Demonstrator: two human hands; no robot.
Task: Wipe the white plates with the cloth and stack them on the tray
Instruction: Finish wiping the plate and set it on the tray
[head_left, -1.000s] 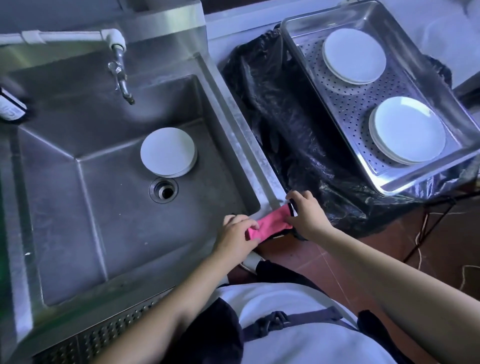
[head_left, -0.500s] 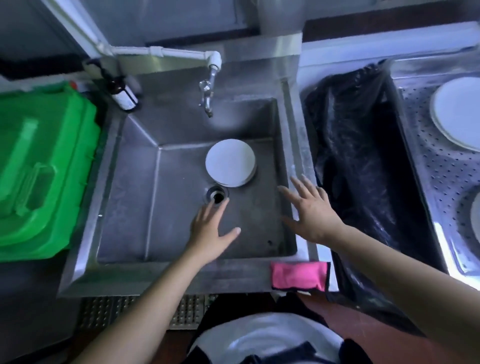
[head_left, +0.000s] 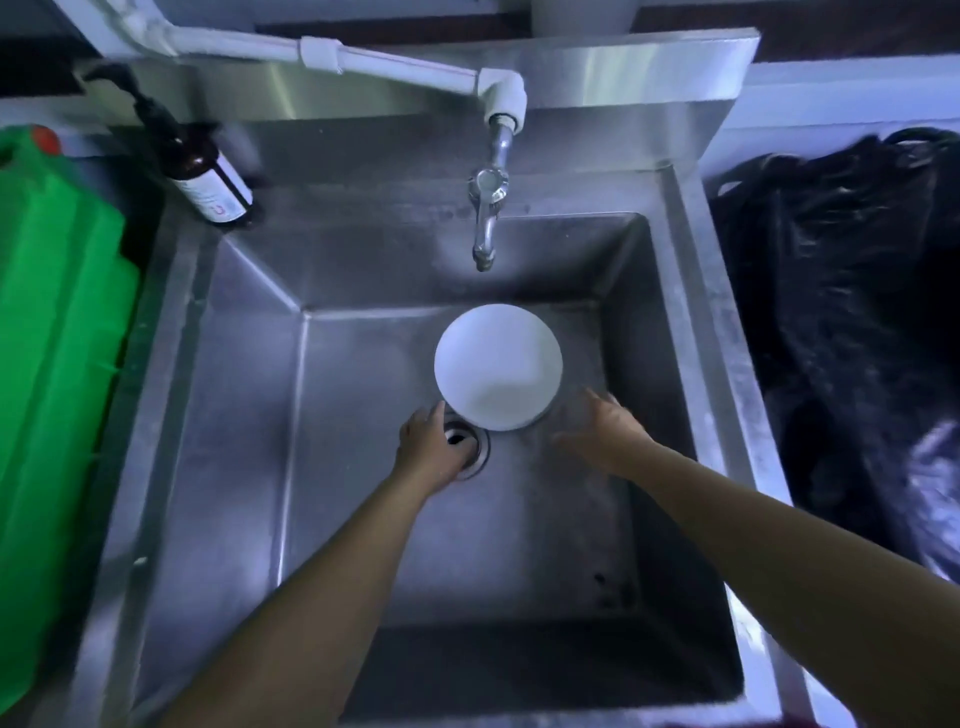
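Step in hand: fetching the white plates (head_left: 497, 366), stacked on the sink (head_left: 249, 426) floor just behind the drain (head_left: 465, 441); next move likely needs fingers worked under the rim to lift one. Left hand (head_left: 428, 447) and right hand (head_left: 605, 428) reach down, flanking the stack. Both grips look released, holding nothing, though the right is motion-blurred.

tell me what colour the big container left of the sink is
Bright green, seen clearly in the head view, its only view.
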